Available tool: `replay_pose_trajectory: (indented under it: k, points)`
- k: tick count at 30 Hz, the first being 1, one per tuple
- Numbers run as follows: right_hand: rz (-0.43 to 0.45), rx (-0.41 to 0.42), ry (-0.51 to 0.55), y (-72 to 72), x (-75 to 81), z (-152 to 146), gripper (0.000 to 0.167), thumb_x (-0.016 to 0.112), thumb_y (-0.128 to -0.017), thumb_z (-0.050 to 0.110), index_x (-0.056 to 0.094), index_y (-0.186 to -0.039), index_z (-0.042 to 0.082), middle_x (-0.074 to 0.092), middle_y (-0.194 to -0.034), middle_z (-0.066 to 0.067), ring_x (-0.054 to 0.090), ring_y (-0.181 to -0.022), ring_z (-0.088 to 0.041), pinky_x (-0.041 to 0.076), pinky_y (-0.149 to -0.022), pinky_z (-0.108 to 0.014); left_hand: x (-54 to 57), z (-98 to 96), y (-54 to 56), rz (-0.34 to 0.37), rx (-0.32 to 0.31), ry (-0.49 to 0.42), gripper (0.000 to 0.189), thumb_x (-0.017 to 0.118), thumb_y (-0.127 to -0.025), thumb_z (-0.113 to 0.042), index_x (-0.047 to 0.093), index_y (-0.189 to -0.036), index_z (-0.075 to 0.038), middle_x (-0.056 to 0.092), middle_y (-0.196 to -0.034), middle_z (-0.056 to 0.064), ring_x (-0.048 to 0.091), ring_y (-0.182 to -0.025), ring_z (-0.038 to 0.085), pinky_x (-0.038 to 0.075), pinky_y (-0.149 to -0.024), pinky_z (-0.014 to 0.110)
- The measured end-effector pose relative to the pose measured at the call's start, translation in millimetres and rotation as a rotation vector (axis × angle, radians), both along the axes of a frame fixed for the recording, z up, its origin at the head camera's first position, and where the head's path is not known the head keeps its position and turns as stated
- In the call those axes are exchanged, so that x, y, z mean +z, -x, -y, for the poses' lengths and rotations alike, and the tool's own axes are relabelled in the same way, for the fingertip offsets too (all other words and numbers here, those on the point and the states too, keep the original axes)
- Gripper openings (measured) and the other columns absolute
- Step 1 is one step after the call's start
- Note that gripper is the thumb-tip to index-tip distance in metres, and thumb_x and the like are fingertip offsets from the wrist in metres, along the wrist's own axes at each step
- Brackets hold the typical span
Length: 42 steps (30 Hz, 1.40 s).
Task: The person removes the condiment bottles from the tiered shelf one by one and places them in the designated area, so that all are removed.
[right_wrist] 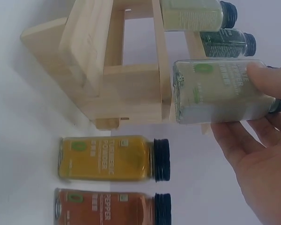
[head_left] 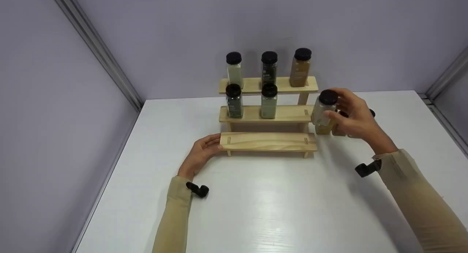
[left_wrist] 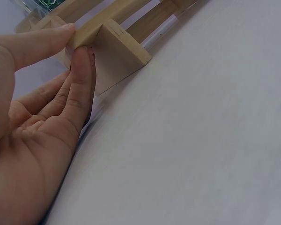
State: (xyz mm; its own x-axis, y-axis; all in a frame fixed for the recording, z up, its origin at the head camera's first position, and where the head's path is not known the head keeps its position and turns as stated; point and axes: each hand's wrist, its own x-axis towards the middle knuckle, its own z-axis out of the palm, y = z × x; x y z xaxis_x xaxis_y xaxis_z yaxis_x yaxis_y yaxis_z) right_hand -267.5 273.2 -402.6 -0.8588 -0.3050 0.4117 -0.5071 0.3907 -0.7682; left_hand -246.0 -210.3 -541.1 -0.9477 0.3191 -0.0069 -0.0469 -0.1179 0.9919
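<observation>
My right hand grips a glass spice jar of pale powder with a black lid, thumb on one side and fingers on the other. The jar is off the table, beside the right end of the middle shelf of a three-step wooden rack. In the right wrist view the held jar shows its label and base. My left hand pinches the left end of the lowest shelf. In the left wrist view its thumb lies on top of the board and its fingers underneath.
On the top shelf stand a pale jar, a dark one and an orange-brown one. Two green jars stand on the middle shelf. Right of the rack are a turmeric jar, a reddish pepper jar and another partly hidden jar. Walls surround the table.
</observation>
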Motion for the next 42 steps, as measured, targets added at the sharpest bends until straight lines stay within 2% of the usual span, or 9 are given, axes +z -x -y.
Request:
replay_pose_trajectory:
  k: [8, 18, 25, 33, 42]
  points:
    - [-0.024, 0.000, 0.033, -4.9, -7.3, -11.8, 0.057, 0.073, -0.096, -0.008, 0.055, -0.150, -0.001, 0.067, -0.132, 0.010, 0.066, -0.119, 0.000, 0.052, -0.098, -0.010, -0.5, 3.1, -3.1, 0.004, 0.002, 0.012, 0.058, 0.068, -0.105, -0.007, 0.046, -0.158, 0.003, 0.054, -0.155, 0.025, 0.064, -0.131, 0.024, 0.055, -0.111, 0.035]
    - [-0.009, 0.000, 0.020, -7.3, -18.1, -20.3, 0.055, 0.071, -0.097, -0.009, 0.054, -0.149, -0.003, 0.064, -0.133, 0.013, 0.063, -0.121, 0.002, 0.051, -0.099, -0.009, 0.1, 2.4, -2.1, 0.007, 0.014, 0.011, 0.058, 0.068, -0.104, -0.007, 0.047, -0.157, 0.003, 0.053, -0.155, 0.026, 0.064, -0.131, 0.024, 0.055, -0.112, 0.038]
    - [-0.017, -0.014, 0.020, -9.4, -31.1, -26.3, 0.056, 0.072, -0.095, -0.012, 0.054, -0.148, -0.005, 0.064, -0.130, 0.013, 0.063, -0.119, 0.001, 0.050, -0.099, -0.007, 1.0, 0.9, -1.1, 0.008, 0.008, 0.014, 0.059, 0.070, -0.103, -0.007, 0.047, -0.157, 0.003, 0.052, -0.156, 0.025, 0.063, -0.132, 0.025, 0.055, -0.112, 0.038]
    - [0.009, 0.003, 0.033, -13.1, -46.3, -29.9, 0.057, 0.071, -0.095, -0.014, 0.051, -0.148, -0.008, 0.063, -0.129, 0.013, 0.064, -0.117, 0.000, 0.052, -0.094, -0.009, 1.2, 0.7, -0.1, 0.020, 0.000, 0.012, 0.061, 0.070, -0.104, -0.008, 0.046, -0.158, 0.003, 0.053, -0.156, 0.025, 0.063, -0.132, 0.025, 0.054, -0.112, 0.036]
    - [0.003, -0.038, 0.029, -13.5, -62.8, -31.8, 0.062, 0.075, -0.091, -0.015, 0.054, -0.148, -0.006, 0.064, -0.122, 0.011, 0.064, -0.109, 0.002, 0.049, -0.083, -0.009, 1.6, 0.4, -0.2, 0.018, 0.007, 0.004, 0.059, 0.069, -0.103, -0.007, 0.047, -0.157, 0.003, 0.053, -0.156, 0.025, 0.063, -0.134, 0.026, 0.055, -0.112, 0.035]
